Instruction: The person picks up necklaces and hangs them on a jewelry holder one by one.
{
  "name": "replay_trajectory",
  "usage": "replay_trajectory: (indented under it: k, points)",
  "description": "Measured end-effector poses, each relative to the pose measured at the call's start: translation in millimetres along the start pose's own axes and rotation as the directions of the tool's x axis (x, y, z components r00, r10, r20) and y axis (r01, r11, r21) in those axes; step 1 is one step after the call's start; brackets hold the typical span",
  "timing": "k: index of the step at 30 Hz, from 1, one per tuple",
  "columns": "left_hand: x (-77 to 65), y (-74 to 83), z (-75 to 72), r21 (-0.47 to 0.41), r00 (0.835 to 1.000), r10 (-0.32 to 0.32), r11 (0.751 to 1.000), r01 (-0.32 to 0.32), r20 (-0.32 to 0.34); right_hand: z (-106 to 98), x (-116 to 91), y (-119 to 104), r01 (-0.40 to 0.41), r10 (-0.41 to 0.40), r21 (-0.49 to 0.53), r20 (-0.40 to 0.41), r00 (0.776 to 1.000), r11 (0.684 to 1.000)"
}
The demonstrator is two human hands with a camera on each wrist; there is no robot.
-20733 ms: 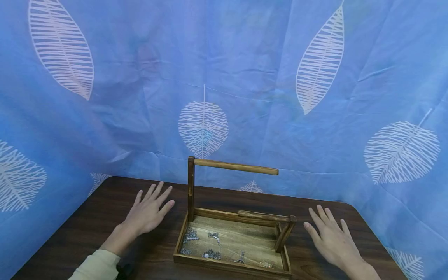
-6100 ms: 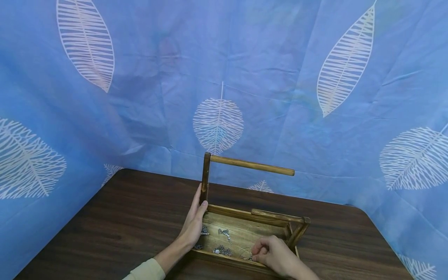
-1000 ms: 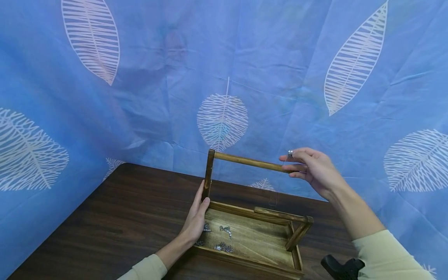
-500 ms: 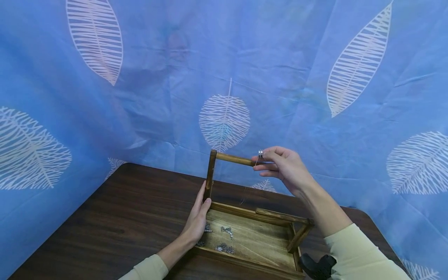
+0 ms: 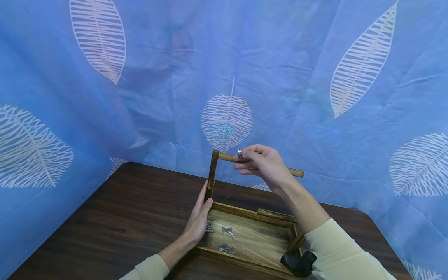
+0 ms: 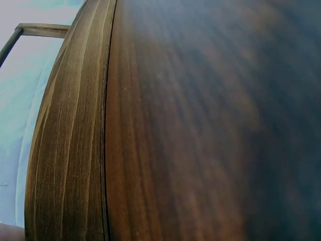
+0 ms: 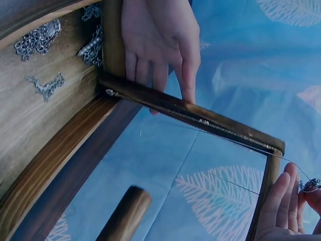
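Observation:
My left hand grips the left post of a wooden jewelry stand, near the tray corner. In the right wrist view its thumb and fingers lie on either side of that post. My right hand pinches a necklace, with a silver ring-shaped piece at the fingertips and a thin strand hanging down in a loop. It is in front of the upper bar, near its left end. Another fine beaded chain runs along the post in the right wrist view.
Several silver chains lie in the tray, among them a clustered chain and a small chain. A lower bar stands over the tray's back edge at right. The stand sits on a dark wooden table before a blue leaf-patterned curtain.
My right hand has moved left along the upper bar with the necklace, from its free right end toward the left post. The left hand keeps its grip. Earlier, the right hand was in the tray.

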State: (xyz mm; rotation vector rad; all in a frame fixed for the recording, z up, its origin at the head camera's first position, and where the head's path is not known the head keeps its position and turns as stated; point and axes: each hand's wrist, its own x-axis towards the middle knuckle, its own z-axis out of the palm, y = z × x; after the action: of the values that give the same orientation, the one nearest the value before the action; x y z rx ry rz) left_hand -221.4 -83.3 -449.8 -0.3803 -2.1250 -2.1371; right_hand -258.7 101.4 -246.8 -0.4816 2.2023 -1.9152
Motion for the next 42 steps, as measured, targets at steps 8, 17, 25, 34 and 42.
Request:
replay_trajectory:
  k: [8, 17, 25, 34, 42]
  points:
    - [0.5, 0.1, -0.3, -0.015, 1.0, -0.006, 1.0, 0.006, 0.004, 16, 2, 5, 0.001, -0.001, -0.014, 0.02, 1.0, 1.0]
    - [1.1, 1.4, -1.1, -0.011, 1.0, -0.005, 1.0, 0.005, -0.002, 25, -8, 28, 0.057, -0.049, -0.145, 0.058, 0.997, 0.988]
    - [0.1, 1.3, -0.6, -0.001, 1.0, -0.007, 1.0, 0.007, -0.008, 40, -18, 62, 0.144, -0.139, -0.502, 0.048, 0.989, 0.853]
    - [-1.1, 0.6, -1.4, -0.013, 1.0, -0.017, 1.0, 0.017, -0.006, 64, -20, 101, 0.24, -0.297, -0.881, 0.121, 0.947, 0.407]
    - [-1.6, 0.3, -1.3, -0.029, 1.0, -0.005, 1.0, 0.005, 0.004, 76, -18, 139, 0.228, -0.304, -0.949, 0.156, 0.94, 0.217]
